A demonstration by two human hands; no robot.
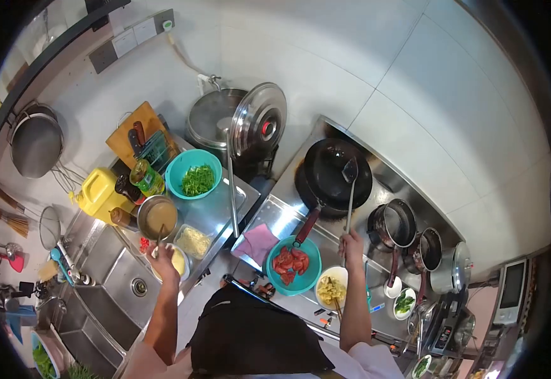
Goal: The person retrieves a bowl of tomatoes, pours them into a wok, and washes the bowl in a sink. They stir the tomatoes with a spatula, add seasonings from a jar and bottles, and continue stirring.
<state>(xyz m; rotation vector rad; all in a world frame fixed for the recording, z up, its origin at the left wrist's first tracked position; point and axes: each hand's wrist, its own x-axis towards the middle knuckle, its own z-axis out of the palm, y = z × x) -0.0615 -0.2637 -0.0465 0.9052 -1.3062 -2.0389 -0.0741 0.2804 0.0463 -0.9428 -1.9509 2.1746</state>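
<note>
1. Left: yellow jug (98,194) above the steel sink (114,278).
2. Left of centre: jar (148,178), lettering too small to read.
3. Lower left: left hand (163,262), fingers curled round a utensil (160,232) in the pot (155,215).
4. Centre: turquoise bowl (314,268) of meat (290,262), overlapped by the wok (326,167).
5. Right of centre: right hand (352,247), fingers closed round a ladle (350,170), its head over the wok; steel stove (280,211), tiled wall (427,82) behind.

- A yellow plastic jug (96,194) stands near a rectangular steel sink (112,283).
- A pink fabric cloth (256,242) lies flat.
- A round steel lid (250,123) tilts.
</note>
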